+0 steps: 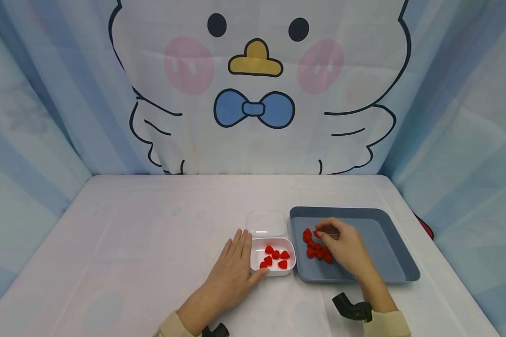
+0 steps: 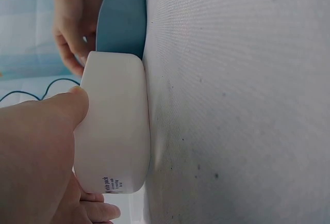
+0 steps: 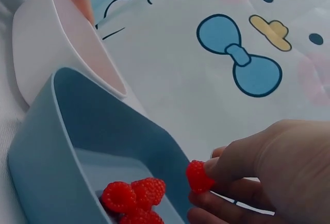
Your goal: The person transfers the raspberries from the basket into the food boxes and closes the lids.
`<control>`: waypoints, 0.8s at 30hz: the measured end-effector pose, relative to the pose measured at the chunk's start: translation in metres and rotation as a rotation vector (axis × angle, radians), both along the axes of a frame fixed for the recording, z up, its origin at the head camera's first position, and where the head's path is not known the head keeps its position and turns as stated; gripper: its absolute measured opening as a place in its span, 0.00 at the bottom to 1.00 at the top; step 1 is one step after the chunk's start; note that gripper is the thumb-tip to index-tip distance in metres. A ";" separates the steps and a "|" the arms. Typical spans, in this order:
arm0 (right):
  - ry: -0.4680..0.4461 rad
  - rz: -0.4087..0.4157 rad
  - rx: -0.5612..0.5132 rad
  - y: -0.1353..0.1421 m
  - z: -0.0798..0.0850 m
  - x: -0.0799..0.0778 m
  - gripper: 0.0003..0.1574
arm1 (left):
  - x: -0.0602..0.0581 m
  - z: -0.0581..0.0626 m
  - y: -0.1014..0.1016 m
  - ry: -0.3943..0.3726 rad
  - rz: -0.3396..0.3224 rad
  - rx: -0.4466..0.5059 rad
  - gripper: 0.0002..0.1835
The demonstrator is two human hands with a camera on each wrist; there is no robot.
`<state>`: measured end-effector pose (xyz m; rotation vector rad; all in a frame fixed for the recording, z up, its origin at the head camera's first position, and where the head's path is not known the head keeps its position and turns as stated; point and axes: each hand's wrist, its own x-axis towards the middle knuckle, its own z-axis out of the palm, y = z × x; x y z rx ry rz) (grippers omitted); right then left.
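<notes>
Left hand (image 1: 232, 277) looks to be steadying the box (image 2: 114, 118), fingers straight, while right hand (image 1: 345, 245) pinches a berry (image 3: 198, 176).

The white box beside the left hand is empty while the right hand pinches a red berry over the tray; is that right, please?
Not empty: the head view shows several berries in the white box beside the left hand, while the right hand does pinch a red berry over the tray.
</notes>
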<state>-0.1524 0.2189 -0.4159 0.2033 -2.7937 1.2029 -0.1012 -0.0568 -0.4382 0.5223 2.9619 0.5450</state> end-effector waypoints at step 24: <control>-0.007 0.155 -0.118 -0.029 0.014 0.011 0.11 | 0.000 0.000 0.000 0.004 0.003 -0.006 0.49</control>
